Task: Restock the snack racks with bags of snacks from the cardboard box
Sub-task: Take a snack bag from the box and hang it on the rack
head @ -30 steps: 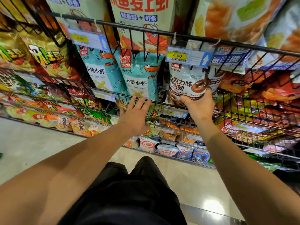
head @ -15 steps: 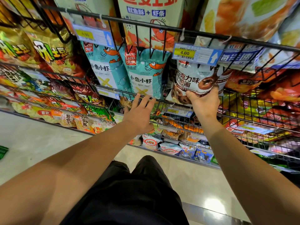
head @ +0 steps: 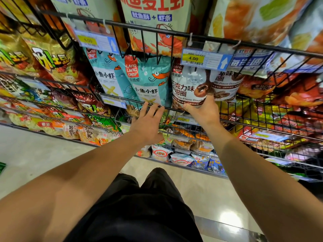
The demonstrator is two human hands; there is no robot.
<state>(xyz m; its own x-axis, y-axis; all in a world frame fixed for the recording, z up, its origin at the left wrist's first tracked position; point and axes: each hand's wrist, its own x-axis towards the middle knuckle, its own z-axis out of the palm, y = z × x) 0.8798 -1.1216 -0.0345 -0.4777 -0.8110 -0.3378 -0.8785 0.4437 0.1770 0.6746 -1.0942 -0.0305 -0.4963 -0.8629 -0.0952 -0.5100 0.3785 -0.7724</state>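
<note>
- Head view, far left: wire snack racks (head: 52,88) packed with gold and red bags, tier under tier, down to the pale floor (head: 26,163) — that floor is the only open room for stepping back.
- Next along, two teal shrimp-crisp bags (head: 148,81) stand upright behind the front wire rail (head: 132,101).
- Left hand (head: 148,123) lies flat, fingers spread and straight, tips resting over that rail and holding nothing.
- Right hand (head: 204,110) pinches the bottom edge of the chocolate doughnut bag (head: 188,84), thumb below and fingers up the front; the bag sits in the rack, touching the teal bag on its left and a second doughnut bag (head: 227,84) on its right.
- Risk, as I judge it: the slot is tight, so pushing harder could crumple the bag or tip a neighbour over the rail.
- A price tag (head: 206,58) hangs just above — a lifted bag could snag it or the wire overhead.
- No cardboard box is in sight.
</note>
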